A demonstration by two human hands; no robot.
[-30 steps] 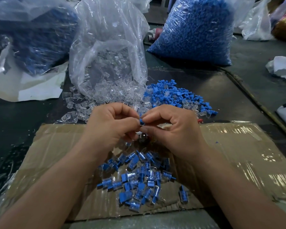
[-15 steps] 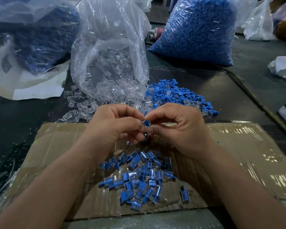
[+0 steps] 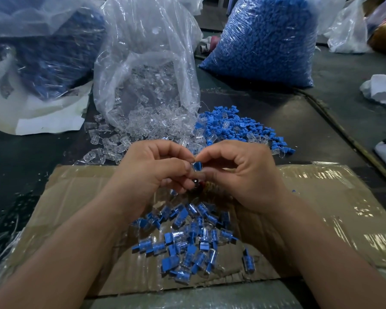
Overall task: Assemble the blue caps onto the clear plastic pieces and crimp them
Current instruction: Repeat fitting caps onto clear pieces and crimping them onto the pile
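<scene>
The bare left forearm [image 3: 65, 241] and right forearm [image 3: 321, 241] reach in from the near corners and converge, so that the left hand [image 3: 152, 172] and right hand [image 3: 243, 175] meet fingertip to fingertip. Each hand is curled, its thumb and forefinger tips closed on a small cap [image 3: 197, 166] pinched between the two hands. The other fingers of both hands are bent in under the palms.

Two hands: left hand [image 3: 153, 172], right hand [image 3: 243, 175], one blue cap [image 3: 197, 166] pinched between them. Three filled bags at the table's far edge: clear-piece bag [image 3: 147, 63], left cap bag [image 3: 54, 63], right cap bag [image 3: 265, 41]. One cardboard sheet [image 3: 321, 197]. Finished pieces [image 3: 187, 241] on it: dozens, too heaped to count.
</scene>
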